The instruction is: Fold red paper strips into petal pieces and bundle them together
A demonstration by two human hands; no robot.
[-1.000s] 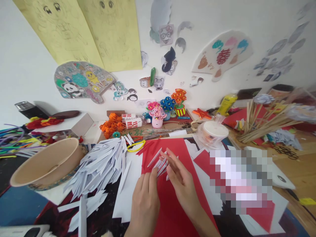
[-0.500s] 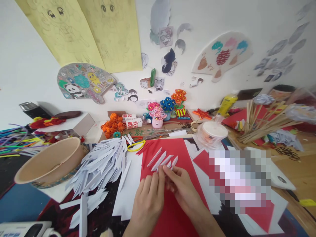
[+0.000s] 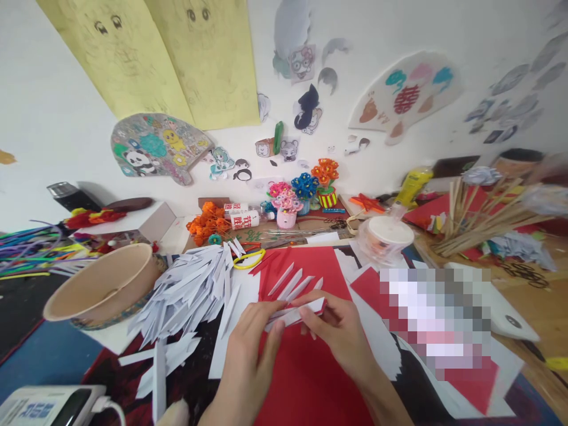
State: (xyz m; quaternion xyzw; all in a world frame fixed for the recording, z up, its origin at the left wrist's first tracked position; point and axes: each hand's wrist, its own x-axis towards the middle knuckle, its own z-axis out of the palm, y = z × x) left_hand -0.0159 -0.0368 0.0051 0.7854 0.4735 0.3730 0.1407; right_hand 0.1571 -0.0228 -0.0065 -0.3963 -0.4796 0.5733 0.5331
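A folded white paper strip (image 3: 293, 317) with a red edge at its right end is held level between both hands. My left hand (image 3: 249, 349) pinches its left part between thumb and fingers. Its right part is gripped by my right hand (image 3: 339, 331), thumb on the near face. Under the hands lies a red paper sheet (image 3: 306, 378). Several folded white strips (image 3: 288, 285) rest on that sheet just beyond my fingers. To the left spreads a big heap of folded white paper pieces (image 3: 184, 296).
A beige bowl (image 3: 102, 284) stands left of the heap. A power bank (image 3: 53, 405) sits at the lower left. Pipe-cleaner flowers (image 3: 286, 201) line the wall. On the right are a lidded tub (image 3: 386, 234), wooden sticks (image 3: 470, 219) and a blurred-out patch over papers.
The hands have turned and moved slightly apart, so the paper strip now shows lengthwise between them. The whole view has shifted a little to the right.
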